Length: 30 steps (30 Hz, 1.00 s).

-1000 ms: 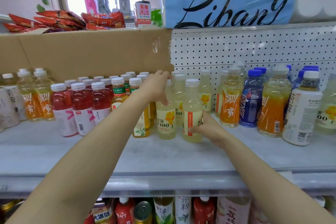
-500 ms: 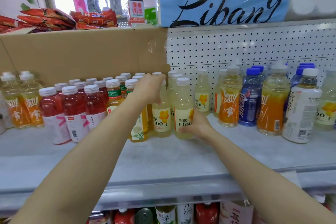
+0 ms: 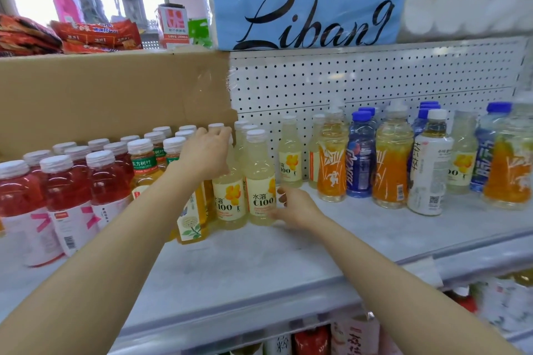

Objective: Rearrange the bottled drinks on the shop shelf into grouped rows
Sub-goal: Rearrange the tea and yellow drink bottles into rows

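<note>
Two pale lemon C100 bottles [image 3: 261, 181] side by side at the front of the shelf [image 3: 259, 262], labels forward, two more white caps lined up right behind them; a fifth of the same kind [image 3: 290, 153] alone further back by the pegboard [image 3: 375, 78], and another [image 3: 461, 153] among the mixed bottles to the right. Left of the pair, amber tea bottles [image 3: 142, 164] in two rows, green labels, exact number hidden by the forearm. Further left, red drink bottles [image 3: 65, 196] in three rows, about nine caps countable. To the right, a mixed crowd: three orange sports bottles [image 3: 331, 161], several blue-capped ones [image 3: 360, 155], one white-sleeved tea bottle [image 3: 429, 164]. Cardboard box [image 3: 101, 95] behind the left rows; blue tissue pack [image 3: 305, 0] and snack packets [image 3: 95, 36] above.

Left hand [image 3: 206, 153] curled over the shoulder of the left C100 bottle, gripping it near the neck and covering its cap. Right hand [image 3: 294, 204] low beside the right C100 bottle, fingers loosely bent and spread toward the label; contact uncertain, nothing gripped.
</note>
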### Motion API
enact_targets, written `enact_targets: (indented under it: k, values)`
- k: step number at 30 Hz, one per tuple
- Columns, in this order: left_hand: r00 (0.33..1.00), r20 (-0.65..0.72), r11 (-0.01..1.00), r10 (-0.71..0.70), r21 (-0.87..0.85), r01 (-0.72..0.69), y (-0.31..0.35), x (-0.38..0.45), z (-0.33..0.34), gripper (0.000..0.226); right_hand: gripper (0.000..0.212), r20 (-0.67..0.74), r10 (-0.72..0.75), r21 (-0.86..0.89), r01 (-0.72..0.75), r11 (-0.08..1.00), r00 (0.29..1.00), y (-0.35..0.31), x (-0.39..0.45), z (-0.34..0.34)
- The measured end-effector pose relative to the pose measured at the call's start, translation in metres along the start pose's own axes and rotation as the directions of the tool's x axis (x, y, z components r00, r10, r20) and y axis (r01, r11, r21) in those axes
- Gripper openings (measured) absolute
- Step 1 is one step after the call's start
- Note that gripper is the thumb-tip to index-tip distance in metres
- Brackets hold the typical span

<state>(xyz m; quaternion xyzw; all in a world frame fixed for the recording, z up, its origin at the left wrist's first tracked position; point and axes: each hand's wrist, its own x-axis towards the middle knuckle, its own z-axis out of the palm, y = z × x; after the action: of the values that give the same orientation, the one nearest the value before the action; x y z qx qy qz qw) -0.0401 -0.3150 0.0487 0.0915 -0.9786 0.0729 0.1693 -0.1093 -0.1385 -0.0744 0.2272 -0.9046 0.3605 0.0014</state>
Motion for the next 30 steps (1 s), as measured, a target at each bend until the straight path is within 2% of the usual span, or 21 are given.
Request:
enact_targets:
  k: [2,3,5,7,11,13,18,20,22,24,26,28,30]
  values:
    - [0.997,-0.059,0.986,-0.039,-0.167,0.028,0.006,0.006,-0.006,0.057,0.068,-0.090,-0.016,-0.040,0.013,0.999,0.996,0.008,-0.008,-0.011]
    - [0.990,-0.132,0.966,-0.053,-0.258,0.018,0.013,0.009,-0.010,0.049,0.066,-0.130,-0.027,-0.054,0.020,0.998,0.991,0.012,-0.013,-0.018]
    - [0.959,-0.279,0.934,-0.047,-0.354,-0.057,0.032,0.017,-0.017,0.049,0.060,-0.184,-0.033,-0.083,0.018,0.996,0.982,0.021,-0.021,-0.031]
    - [0.948,-0.319,0.919,0.004,-0.372,-0.129,0.057,0.026,-0.024,0.051,0.058,-0.218,-0.041,-0.131,0.012,0.991,0.975,0.027,-0.027,-0.045]
    - [0.972,-0.217,0.954,0.091,-0.261,-0.148,0.094,0.060,-0.022,0.047,0.051,-0.291,-0.098,-0.198,0.040,0.979,0.952,0.036,-0.026,-0.076]
    - [0.983,-0.157,0.936,0.098,-0.321,-0.144,0.108,0.079,-0.020,0.049,0.051,-0.318,-0.121,-0.196,0.060,0.979,0.940,0.041,-0.022,-0.093]
    - [0.995,-0.037,0.744,0.093,-0.662,-0.094,0.168,0.106,-0.005,0.069,0.055,-0.358,-0.147,-0.203,0.077,0.976,0.922,0.060,-0.008,-0.120]
    - [0.999,0.007,0.669,0.052,-0.743,-0.029,0.193,0.109,0.013,0.075,0.053,-0.370,-0.150,-0.181,0.088,0.980,0.917,0.070,-0.006,-0.125]
    - [0.999,-0.007,0.603,-0.032,-0.798,0.013,0.211,0.109,0.037,0.085,0.047,-0.392,-0.164,-0.162,0.107,0.981,0.905,0.081,-0.008,-0.128]
    - [0.992,-0.042,0.546,-0.119,-0.837,0.030,0.221,0.106,0.058,0.088,0.041,-0.463,-0.197,-0.154,0.140,0.978,0.864,0.093,-0.014,-0.133]
    - [0.983,-0.088,0.521,-0.161,-0.853,0.010,0.224,0.104,0.066,0.084,0.034,-0.571,-0.241,-0.185,0.163,0.969,0.785,0.100,-0.022,-0.142]
    - [0.987,-0.089,0.500,-0.134,-0.866,-0.010,0.223,0.099,0.062,0.081,0.033,-0.655,-0.280,-0.226,0.172,0.959,0.702,0.101,-0.026,-0.156]
    - [0.992,-0.085,0.491,-0.093,-0.871,-0.028,0.218,0.092,0.058,0.083,0.042,-0.681,-0.328,-0.293,0.167,0.941,0.655,0.096,-0.024,-0.173]
